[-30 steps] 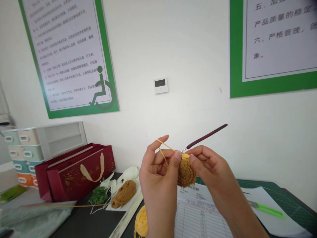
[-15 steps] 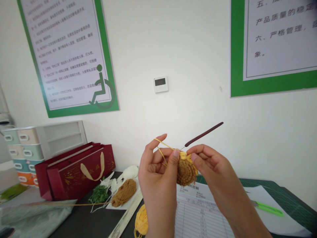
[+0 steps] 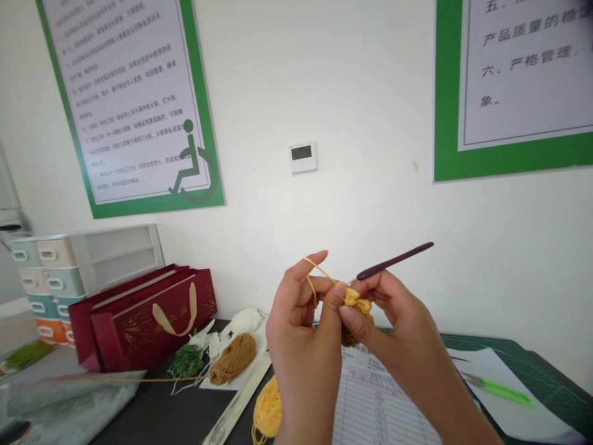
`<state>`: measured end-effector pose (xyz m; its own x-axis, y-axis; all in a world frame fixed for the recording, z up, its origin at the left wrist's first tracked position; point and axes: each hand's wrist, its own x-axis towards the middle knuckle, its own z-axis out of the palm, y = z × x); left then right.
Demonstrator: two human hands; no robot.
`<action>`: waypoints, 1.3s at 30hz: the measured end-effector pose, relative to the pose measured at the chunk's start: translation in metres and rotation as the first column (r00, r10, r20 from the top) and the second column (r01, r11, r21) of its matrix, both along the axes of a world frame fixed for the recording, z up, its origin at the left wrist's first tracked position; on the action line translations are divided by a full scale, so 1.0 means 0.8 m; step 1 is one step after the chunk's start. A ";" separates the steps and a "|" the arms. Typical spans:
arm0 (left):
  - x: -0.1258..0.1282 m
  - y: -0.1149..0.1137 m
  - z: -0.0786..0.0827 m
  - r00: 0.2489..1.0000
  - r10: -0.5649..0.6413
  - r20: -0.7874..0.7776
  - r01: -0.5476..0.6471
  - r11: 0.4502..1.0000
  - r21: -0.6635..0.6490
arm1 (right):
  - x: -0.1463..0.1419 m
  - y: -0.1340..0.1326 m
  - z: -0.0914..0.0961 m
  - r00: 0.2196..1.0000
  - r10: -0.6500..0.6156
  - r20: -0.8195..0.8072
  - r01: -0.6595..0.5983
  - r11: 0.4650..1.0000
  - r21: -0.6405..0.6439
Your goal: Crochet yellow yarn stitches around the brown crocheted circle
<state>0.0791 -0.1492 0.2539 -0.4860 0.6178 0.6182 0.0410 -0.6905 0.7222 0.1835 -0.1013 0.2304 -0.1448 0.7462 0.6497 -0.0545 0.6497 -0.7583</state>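
Note:
My left hand (image 3: 303,334) is raised in front of me, its thumb and fingers pinching a small round yellow-brown crochet piece (image 3: 356,312). Yellow yarn (image 3: 315,272) loops over its raised forefinger. My right hand (image 3: 393,327) is closed around a dark maroon crochet hook (image 3: 393,259), whose metal tip meets the top edge of the crochet piece. The piece is partly hidden behind my right thumb. Below my hands a ball of yellow yarn (image 3: 267,411) lies on the dark table (image 3: 180,417).
A printed sheet (image 3: 375,402) lies on the table under my hands, green-handled scissors (image 3: 498,388) to the right on a green cutting mat (image 3: 537,374). To the left are brown yarn (image 3: 234,358), green scraps (image 3: 184,363), a red gift bag (image 3: 139,321) and small drawers (image 3: 41,284).
Both hands have shifted slightly right. My right thumb has moved over the crochet piece, hiding most of it, and the hook handle has tilted lower.

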 end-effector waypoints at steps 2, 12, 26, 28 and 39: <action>0.001 -0.002 0.001 1.000 0.018 -0.018 -0.018 1.000 0.002 | -0.002 0.001 0.000 1.000 -0.014 -0.003 0.014 1.000 -0.005; -0.003 0.001 0.000 0.999 -0.038 0.023 0.037 0.999 0.028 | -0.004 -0.001 -0.001 0.963 0.173 -0.206 -0.216 0.954 -0.209; 0.005 -0.007 0.001 0.996 0.080 -0.039 -0.079 0.997 0.026 | -0.002 -0.004 0.000 0.996 0.080 -0.047 -0.085 0.991 -0.101; 0.005 -0.007 0.001 0.996 0.072 -0.051 -0.071 0.997 0.023 | -0.002 -0.005 -0.001 1.000 0.010 -0.029 -0.012 0.998 -0.066; 0.005 -0.005 0.001 0.997 0.075 0.014 -0.075 0.996 0.040 | 0.000 -0.009 0.007 0.967 0.198 -0.161 -0.228 0.953 -0.200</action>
